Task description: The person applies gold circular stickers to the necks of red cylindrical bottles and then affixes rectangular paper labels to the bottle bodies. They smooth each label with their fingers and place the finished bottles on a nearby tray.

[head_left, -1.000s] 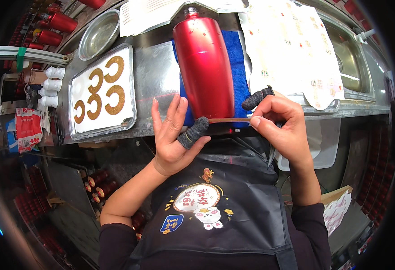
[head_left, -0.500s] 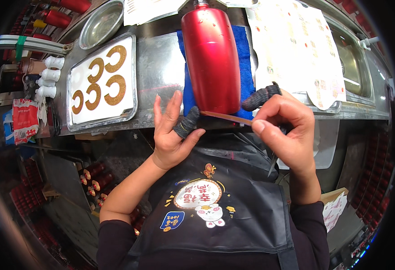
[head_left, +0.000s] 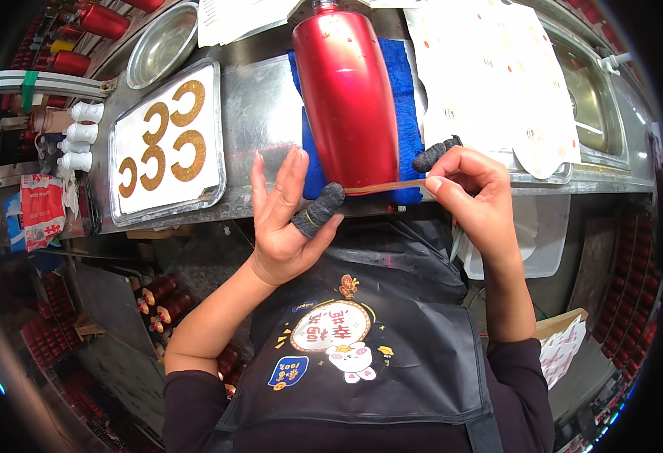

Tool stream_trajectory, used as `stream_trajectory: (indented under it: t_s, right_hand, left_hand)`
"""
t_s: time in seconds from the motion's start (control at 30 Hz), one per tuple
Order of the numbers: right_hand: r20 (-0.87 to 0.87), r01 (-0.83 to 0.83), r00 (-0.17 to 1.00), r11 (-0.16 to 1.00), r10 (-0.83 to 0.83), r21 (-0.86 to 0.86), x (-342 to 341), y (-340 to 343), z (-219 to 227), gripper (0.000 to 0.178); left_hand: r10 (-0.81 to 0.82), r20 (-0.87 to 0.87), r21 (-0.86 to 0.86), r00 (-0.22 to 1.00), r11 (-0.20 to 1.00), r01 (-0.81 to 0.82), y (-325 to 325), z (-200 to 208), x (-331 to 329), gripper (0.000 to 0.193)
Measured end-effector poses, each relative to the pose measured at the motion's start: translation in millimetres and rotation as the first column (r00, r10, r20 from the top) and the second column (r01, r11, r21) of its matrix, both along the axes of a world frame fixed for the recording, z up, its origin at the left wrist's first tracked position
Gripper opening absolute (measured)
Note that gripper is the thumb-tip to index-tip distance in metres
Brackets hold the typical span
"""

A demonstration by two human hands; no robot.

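A glossy red bottle (head_left: 350, 98) lies on a blue towel (head_left: 403, 79), its neck pointing away and its base toward me at the table's front edge. Along the base runs a thin gold-brown strip (head_left: 395, 186). My right hand (head_left: 482, 198) pinches the strip's right end between thumb and finger, holding it taut. The fingers of my left hand (head_left: 277, 230) are stretched out and apart, and the dark-covered index fingertip touches the bottle's base by the strip's left end. Dark knitted finger covers are on both index fingers.
Left of the towel, a metal tray (head_left: 216, 143) holds several gold C-shaped pieces (head_left: 188, 155) on white backing. A metal bowl (head_left: 195, 26) stands behind it. White sticker sheets (head_left: 490, 90) lie on the right, beside a sink (head_left: 611, 147). White bottle-shaped objects (head_left: 80, 134) stand far left.
The right hand has shifted slightly left and up, and the strip now lies more level across the bottle's base. The left hand keeps its touch there. The whole view has shifted a little.
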State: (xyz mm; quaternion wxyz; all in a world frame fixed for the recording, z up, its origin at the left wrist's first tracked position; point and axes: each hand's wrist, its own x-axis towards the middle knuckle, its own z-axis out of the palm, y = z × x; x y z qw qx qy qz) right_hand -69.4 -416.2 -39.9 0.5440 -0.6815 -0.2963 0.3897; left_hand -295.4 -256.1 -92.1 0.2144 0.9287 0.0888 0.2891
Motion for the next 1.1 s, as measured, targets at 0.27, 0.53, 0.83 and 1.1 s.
stream_trajectory:
  t_s: [0.27,0.53,0.83,1.1]
  right_hand:
    - [-0.033,-0.017,0.999,1.000,0.018,0.014,0,3,-11,0.009]
    - [0.044,-0.043,0.998,0.998,0.040,0.047,-4,6,-26,0.012]
    - [-0.092,-0.073,0.993,0.997,0.074,0.012,-8,7,-2,0.010]
    - [0.063,-0.093,0.994,0.993,0.089,0.066,-3,0,9,0.007]
  left_hand:
    - [0.001,-0.031,0.185,1.000,0.983,0.004,-1,27,18,0.041]
    - [0.023,-0.043,0.286,0.999,0.958,-0.010,-9,47,57,0.033]
    - [0.089,0.108,-0.150,0.990,0.986,-0.072,-1,10,27,0.061]
    - [0.049,0.004,-0.052,0.999,0.997,-0.049,-3,-8,-4,0.044]
